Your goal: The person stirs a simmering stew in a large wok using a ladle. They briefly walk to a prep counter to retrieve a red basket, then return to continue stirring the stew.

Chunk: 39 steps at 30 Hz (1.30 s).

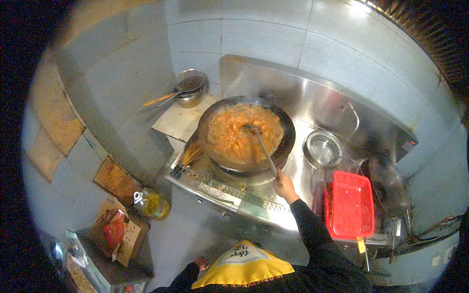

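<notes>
My right hand grips the handle of a long metal ladle. The ladle's head sits down in an orange-brown stew of chunks in sauce, which fills much of a large black wok. The wok rests on a stainless steel range, and a haze of steam hangs over it. Low beside my yellow apron is my left hand, small and partly hidden, so its fingers cannot be made out. Against the wok's left front side leans a bamboo wok brush.
Right of the wok stands a metal pot of water under a bent tap pipe. Red plastic baskets sit nearer me. A strainer tops a bowl at the back left. On the floor are an oil jug and an open cardboard box.
</notes>
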### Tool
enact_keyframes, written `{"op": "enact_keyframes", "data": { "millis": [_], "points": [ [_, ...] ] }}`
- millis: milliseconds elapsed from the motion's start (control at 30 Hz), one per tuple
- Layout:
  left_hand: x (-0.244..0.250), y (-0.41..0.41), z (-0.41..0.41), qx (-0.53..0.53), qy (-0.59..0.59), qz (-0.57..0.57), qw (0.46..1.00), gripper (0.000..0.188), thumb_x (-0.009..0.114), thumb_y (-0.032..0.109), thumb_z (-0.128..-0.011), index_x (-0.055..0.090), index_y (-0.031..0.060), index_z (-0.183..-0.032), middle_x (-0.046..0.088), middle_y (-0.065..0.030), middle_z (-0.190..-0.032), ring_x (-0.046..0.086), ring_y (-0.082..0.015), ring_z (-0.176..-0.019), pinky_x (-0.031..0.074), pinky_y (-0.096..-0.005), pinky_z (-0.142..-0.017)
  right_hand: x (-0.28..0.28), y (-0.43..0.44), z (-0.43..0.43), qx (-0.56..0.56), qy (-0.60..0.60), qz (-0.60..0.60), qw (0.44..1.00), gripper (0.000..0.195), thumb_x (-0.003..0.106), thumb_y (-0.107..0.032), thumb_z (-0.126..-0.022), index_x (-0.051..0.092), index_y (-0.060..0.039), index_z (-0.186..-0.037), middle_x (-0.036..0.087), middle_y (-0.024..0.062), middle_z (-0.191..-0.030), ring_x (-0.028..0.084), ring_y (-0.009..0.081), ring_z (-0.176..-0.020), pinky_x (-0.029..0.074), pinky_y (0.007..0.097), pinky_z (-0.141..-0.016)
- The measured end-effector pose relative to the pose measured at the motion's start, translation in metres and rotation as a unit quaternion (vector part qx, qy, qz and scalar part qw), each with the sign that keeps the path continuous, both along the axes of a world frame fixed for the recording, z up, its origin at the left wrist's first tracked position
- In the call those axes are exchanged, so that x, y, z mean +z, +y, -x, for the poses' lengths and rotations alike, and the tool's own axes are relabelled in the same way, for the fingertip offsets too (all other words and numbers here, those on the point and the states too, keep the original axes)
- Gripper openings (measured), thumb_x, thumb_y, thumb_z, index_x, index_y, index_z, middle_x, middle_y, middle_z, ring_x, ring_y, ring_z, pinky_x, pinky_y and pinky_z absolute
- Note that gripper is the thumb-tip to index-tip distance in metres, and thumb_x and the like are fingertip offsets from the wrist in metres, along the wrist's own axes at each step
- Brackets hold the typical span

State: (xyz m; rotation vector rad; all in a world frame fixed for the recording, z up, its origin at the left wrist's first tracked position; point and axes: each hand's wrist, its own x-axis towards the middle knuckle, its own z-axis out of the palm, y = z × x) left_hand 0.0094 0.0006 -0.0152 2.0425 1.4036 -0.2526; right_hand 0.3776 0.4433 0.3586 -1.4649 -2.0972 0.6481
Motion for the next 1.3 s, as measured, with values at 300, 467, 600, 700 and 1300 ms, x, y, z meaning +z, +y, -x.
{"op": "enact_keyframes", "data": {
  "millis": [300, 467, 600, 700, 1300],
  "points": [
    [0.043, 0.008, -0.021, 0.131, -0.028, -0.12, 0.984, 0.028, 0.054, 0.031, -0.082, 0.058, 0.0085, -0.065, 0.049, -0.0098, -0.059, 0.047, -0.0281, -0.054, 0.038, -0.0406, -0.051, 0.053, 0.06, -0.086, 0.028, 0.039, -0.047, 0.998, 0.035, 0.057, -0.017, -0.083, 0.055, 0.0043, -0.11, 0.062, 0.0217, -0.085, 0.062, 0.0306, -0.08, 0.048, 0.0386, -0.073],
    [0.03, -0.008, -0.017, 0.074, 0.029, -0.12, 0.99, 0.028, 0.055, 0.032, -0.077, 0.057, 0.0117, -0.057, 0.055, -0.0101, -0.058, 0.053, -0.0285, -0.054, 0.039, -0.0436, -0.05, 0.048, 0.122, -0.101, -0.034, 0.027, 0.067, 0.997, 0.023, 0.05, -0.019, -0.086, 0.052, 0.0029, -0.093, 0.054, 0.0124, -0.065, 0.056, 0.0203, -0.055, 0.044, 0.0381, -0.051],
    [0.029, -0.015, -0.022, 0.053, 0.06, 0.007, 0.997, 0.03, 0.053, 0.032, -0.079, 0.056, 0.012, -0.057, 0.054, -0.0101, -0.057, 0.051, -0.0276, -0.053, 0.038, -0.0441, -0.05, 0.059, 0.119, -0.067, -0.035, 0.174, 0.41, 0.895, 0.014, 0.051, -0.016, -0.088, 0.052, -0.0027, -0.083, 0.046, 0.0039, -0.058, 0.047, 0.0154, -0.046, 0.035, 0.032, -0.042],
    [0.031, -0.021, -0.024, 0.051, 0.055, 0.039, 0.996, 0.03, 0.053, 0.033, -0.079, 0.058, 0.0106, -0.061, 0.055, -0.0114, -0.061, 0.052, -0.0287, -0.056, 0.039, -0.0447, -0.053, 0.016, 0.135, -0.041, -0.024, 0.34, 0.585, 0.736, 0.025, 0.05, -0.015, -0.089, 0.045, -0.0108, -0.065, 0.045, -0.0008, -0.056, 0.043, 0.0137, -0.043, 0.034, 0.0277, -0.042],
    [0.01, -0.085, -0.014, 0.115, 0.029, -0.03, 0.993, 0.031, 0.055, 0.032, -0.073, 0.05, 0.0079, -0.055, 0.05, -0.0147, -0.056, 0.05, -0.0333, -0.054, 0.039, -0.0474, -0.053, 0.09, 0.085, 0.009, 0.142, 0.207, 0.524, 0.814, 0.023, 0.056, -0.019, -0.088, 0.05, -0.0099, -0.068, 0.043, -0.0028, -0.054, 0.04, 0.0073, -0.044, 0.034, 0.0236, -0.039]
  ]
}}
